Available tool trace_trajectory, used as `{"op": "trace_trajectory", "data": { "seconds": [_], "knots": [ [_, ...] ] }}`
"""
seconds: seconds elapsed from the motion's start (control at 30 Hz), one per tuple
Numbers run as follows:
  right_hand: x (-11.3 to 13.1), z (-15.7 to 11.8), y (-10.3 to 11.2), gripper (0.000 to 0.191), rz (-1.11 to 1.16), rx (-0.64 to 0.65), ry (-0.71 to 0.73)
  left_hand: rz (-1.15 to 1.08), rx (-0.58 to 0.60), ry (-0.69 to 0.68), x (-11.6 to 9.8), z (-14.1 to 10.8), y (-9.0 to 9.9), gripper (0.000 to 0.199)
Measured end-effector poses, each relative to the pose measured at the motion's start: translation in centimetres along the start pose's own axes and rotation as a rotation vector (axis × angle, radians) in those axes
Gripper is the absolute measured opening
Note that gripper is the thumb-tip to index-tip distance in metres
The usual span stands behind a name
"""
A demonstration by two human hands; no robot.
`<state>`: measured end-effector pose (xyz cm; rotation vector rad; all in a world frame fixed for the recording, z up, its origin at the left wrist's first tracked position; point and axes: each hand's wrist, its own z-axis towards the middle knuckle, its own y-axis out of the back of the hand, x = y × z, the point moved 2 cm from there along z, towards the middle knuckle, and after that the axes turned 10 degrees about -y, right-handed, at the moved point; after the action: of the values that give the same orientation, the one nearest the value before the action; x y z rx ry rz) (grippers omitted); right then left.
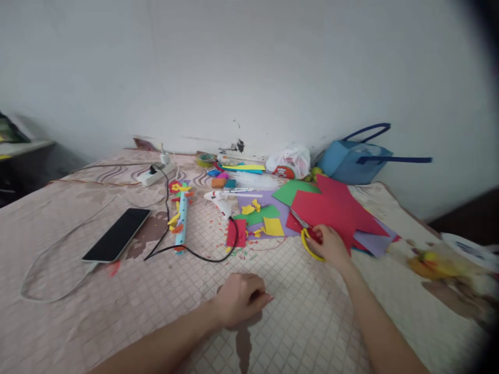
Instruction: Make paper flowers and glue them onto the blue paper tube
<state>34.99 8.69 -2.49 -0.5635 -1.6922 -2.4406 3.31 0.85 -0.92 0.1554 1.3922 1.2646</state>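
My left hand rests on the patterned tablecloth near the front, its fingers curled in and nothing seen in them. My right hand is at the yellow-handled scissors, its fingers pressed on the handle. The scissor blades lie over red sheets. Left of them are a yellow square, a green piece and a small red piece on a purple sheet. A white glue gun lies beyond my left hand, its black cable running left.
A light blue decorated strip stands left of the glue gun. Further left lie a phone with a white cable and a power strip. At the back are a plastic bag and a blue bag.
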Motion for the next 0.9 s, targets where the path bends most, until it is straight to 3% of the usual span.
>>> {"op": "trace_trajectory", "data": {
  "seconds": [0.17, 0.4, 0.67, 0.77, 0.9],
  "knots": [
    [0.5, -0.2, 0.0, 0.022, -0.079, -0.069, -0.064, 0.010, 0.029, 0.018, 0.0, 0.0, 0.0, 0.024],
    [0.4, -0.6, 0.2, 0.029, -0.072, -0.111, -0.167, 0.033, 0.043, 0.066, 0.2, 0.1, -0.2, 0.026],
    [1.8, -0.1, -0.2, 0.023, 0.076, -0.167, -0.118, 0.039, 0.044, 0.085, 0.0, 0.1, -0.1, 0.027],
    [0.3, 1.2, 1.7, 0.024, 0.127, -0.282, -0.170, 0.042, 0.051, 0.093, 0.0, 0.1, -0.1, 0.028],
    [-4.8, 3.2, 4.6, 0.024, 0.165, -0.428, -0.349, 0.043, 0.043, 0.109, -0.1, 0.3, 0.1, 0.029]
  ]
}}
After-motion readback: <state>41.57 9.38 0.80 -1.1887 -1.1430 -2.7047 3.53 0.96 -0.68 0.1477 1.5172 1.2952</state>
